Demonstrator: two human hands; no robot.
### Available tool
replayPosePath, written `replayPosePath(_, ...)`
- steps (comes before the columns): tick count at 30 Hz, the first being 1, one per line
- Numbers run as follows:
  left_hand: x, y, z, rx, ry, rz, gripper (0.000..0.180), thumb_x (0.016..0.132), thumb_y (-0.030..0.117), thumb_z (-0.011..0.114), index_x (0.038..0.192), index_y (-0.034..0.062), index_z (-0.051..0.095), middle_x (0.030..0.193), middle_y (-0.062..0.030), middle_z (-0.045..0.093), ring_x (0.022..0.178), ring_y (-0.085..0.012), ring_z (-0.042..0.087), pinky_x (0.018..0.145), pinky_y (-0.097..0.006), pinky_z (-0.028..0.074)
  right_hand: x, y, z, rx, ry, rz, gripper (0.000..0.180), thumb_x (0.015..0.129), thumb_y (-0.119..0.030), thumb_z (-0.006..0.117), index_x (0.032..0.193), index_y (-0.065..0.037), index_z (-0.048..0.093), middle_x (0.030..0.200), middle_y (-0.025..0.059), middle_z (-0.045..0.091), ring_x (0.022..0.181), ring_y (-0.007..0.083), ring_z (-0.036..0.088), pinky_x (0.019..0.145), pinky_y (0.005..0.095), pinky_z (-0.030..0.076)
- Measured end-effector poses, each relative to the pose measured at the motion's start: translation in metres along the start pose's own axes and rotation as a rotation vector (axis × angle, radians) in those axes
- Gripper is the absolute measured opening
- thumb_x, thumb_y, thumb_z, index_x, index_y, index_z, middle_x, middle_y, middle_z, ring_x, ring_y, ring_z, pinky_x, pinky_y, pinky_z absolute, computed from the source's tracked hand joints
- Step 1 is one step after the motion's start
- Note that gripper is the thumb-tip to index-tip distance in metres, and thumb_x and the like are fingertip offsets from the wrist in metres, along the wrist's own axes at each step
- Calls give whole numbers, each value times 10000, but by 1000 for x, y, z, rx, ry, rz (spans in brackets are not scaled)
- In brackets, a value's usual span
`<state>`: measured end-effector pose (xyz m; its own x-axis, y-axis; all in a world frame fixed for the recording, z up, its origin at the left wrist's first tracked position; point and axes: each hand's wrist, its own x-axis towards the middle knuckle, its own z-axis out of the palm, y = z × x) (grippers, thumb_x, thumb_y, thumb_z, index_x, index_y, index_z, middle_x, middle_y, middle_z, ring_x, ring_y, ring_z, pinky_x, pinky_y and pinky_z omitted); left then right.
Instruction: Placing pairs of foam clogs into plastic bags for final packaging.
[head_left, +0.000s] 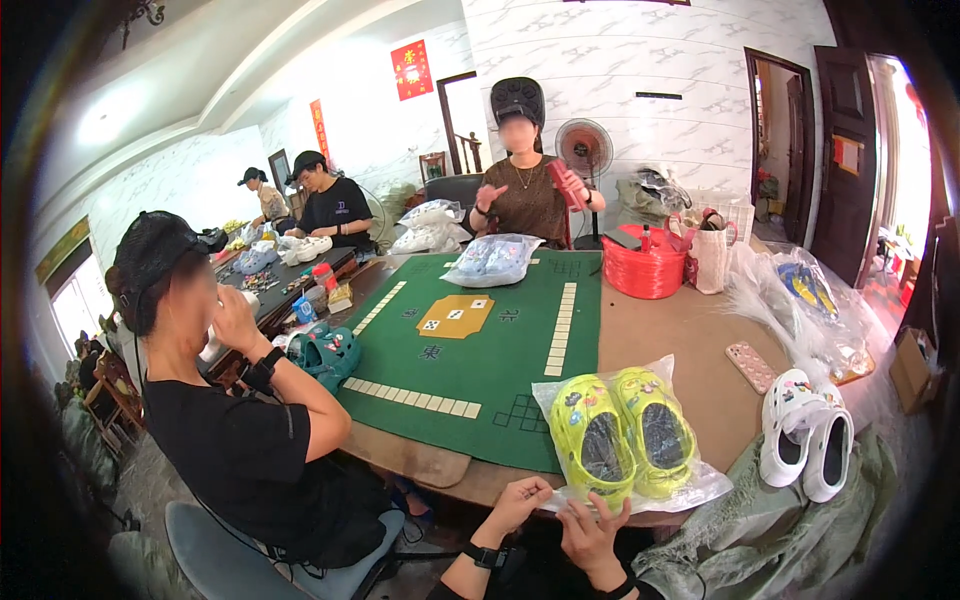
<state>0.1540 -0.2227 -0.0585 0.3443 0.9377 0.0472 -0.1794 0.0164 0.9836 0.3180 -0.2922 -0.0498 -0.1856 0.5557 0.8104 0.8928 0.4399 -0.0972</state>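
Note:
A pair of lime-green clogs [592, 425] with small charms lies side by side inside a clear plastic bag [690, 496] at the table's near edge. My left hand [518, 505] is closed in a pinch at the bag's near left corner. Close beside it, my right hand [592, 540] grips the bag's near edge just below the heel of the left clog, thumb and fingers on the film. To the right, a pair of white clogs [832, 450] with charms rests on a grey-green woven sack [800, 530], outside any bag.
A green printed mat [480, 370] covers much of the brown table. Bagged pale-blue clogs [490, 260], teal clogs [330, 352], a red plastic twine roll [645, 265] and a pink phone [750, 366] lie around it. One person [230, 400] sits at my left; another [525, 190] is across.

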Motion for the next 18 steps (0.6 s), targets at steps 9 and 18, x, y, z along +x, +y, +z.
replayPosePath(9,4,-17,-4,-420,185,79,99,928,133,578,869,54,574,779,34,557,673,-33,466,613,-186,369,-1,27,-19,-89,74,12,77,791,-210,678,852,-195,633,1104,-83,577,1155,199,459,1063,599,166)
replayPosePath(18,6,-12,-2,-732,320,115,112,961,169,520,906,75,547,741,38,508,628,-54,430,610,-191,376,9,34,-37,-29,116,22,124,751,-113,678,849,-145,608,1042,-6,585,1086,253,497,1032,592,239)
